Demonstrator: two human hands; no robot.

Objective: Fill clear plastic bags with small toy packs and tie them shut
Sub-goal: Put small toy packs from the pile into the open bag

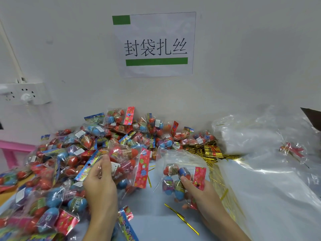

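I judged the filling step underway: to do it well I would keep the clear plastic bag [175,159] mouth spread while feeding packs in. My right hand [199,190] at five o'clock gripped that bag with a toy pack [180,180] inside; my left hand [100,181] at seven o'clock, thumb up, pinched another toy pack [125,159] above the bench [152,206].

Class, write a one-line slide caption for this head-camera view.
Left hand lifts a toy pack from the pile while right hand holds a pack inside a clear bag.
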